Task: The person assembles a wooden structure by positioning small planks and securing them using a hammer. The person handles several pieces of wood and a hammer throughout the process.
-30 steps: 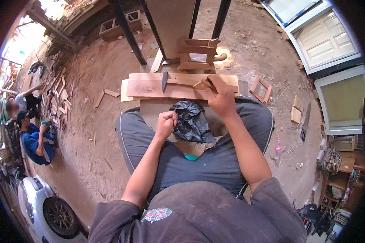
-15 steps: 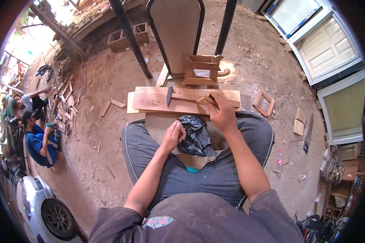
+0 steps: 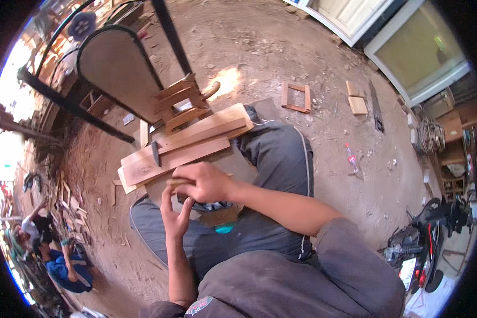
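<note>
My right hand (image 3: 206,183) is closed around a small wooden piece (image 3: 180,182) above my lap. My left hand (image 3: 176,214) is raised just below it, thumb and fingers apart, fingertips at the piece's end; whether they touch it is hard to see. Beneath my hands a black plastic bag (image 3: 217,205) shows only in part. Beyond them, wooden boards (image 3: 183,153) lie across the bench at a slant. A hammer (image 3: 155,153) rests on the boards, its head toward the left. A small wooden house-shaped frame (image 3: 181,103) stands behind them.
A chair with black metal legs (image 3: 172,37) is at the far left. On the ground to the right lie a wooden frame (image 3: 297,98), wood blocks (image 3: 356,99), a handsaw (image 3: 376,108) and a plastic bottle (image 3: 351,158). Two people (image 3: 66,265) work at the left.
My right hand has come back from the boards to my left hand with the wooden piece. My left hand has left the bag's side and opened. The view has turned right.
</note>
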`<action>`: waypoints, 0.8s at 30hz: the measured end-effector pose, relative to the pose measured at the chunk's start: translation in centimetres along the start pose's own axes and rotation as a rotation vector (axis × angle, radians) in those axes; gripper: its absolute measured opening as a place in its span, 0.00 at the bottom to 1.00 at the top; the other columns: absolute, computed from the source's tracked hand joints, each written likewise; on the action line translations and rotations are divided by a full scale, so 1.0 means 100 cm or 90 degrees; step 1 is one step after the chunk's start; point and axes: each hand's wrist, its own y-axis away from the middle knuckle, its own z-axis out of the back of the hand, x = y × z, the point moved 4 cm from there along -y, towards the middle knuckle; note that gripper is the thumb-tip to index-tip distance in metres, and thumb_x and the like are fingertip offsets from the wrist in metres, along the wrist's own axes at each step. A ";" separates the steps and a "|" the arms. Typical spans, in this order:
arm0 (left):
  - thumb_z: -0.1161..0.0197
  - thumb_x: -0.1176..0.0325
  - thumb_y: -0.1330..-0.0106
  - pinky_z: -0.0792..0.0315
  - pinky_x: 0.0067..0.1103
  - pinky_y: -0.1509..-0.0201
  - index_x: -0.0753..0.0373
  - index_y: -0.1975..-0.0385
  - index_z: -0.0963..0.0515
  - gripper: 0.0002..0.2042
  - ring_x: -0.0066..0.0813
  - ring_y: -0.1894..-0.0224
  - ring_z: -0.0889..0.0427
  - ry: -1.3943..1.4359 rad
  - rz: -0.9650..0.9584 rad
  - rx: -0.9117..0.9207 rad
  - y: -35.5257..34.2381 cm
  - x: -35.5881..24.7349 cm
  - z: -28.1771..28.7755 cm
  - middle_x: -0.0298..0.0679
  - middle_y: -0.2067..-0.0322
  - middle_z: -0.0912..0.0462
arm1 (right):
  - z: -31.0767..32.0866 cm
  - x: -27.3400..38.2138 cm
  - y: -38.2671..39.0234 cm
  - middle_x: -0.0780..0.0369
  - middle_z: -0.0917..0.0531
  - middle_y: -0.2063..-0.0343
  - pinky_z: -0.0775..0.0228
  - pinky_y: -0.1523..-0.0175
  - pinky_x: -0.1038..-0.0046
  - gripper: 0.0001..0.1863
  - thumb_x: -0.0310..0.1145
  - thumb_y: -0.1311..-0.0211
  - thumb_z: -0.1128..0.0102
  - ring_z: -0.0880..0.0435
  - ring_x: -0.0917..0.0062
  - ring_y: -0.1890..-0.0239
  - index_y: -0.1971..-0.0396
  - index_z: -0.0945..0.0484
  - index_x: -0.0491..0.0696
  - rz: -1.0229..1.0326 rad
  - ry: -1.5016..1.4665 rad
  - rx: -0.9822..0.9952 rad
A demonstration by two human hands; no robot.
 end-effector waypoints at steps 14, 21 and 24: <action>0.42 0.70 0.22 0.29 0.16 0.67 0.69 0.59 0.24 0.07 0.18 0.69 0.21 0.135 0.112 -0.004 0.001 0.027 -0.011 0.36 0.68 0.17 | 0.020 0.010 0.007 0.45 0.13 0.60 0.20 0.49 0.54 0.25 0.37 0.47 0.33 0.13 0.49 0.56 0.47 0.17 0.48 -0.070 -0.018 0.043; 0.39 0.55 0.23 0.29 0.19 0.73 0.65 0.62 0.25 0.16 0.19 0.75 0.21 0.184 0.130 -0.005 -0.007 0.005 -0.027 0.35 0.73 0.19 | 0.019 -0.003 0.004 0.42 0.14 0.62 0.21 0.49 0.54 0.31 0.33 0.48 0.34 0.13 0.48 0.57 0.39 0.21 0.47 -0.136 -0.026 0.058; 0.41 0.61 0.23 0.29 0.18 0.68 0.68 0.63 0.25 0.13 0.18 0.71 0.22 0.214 0.144 -0.033 -0.007 0.009 -0.024 0.35 0.70 0.19 | 0.016 -0.004 0.004 0.42 0.14 0.63 0.21 0.49 0.54 0.28 0.34 0.47 0.33 0.12 0.49 0.57 0.44 0.20 0.43 -0.178 -0.058 0.065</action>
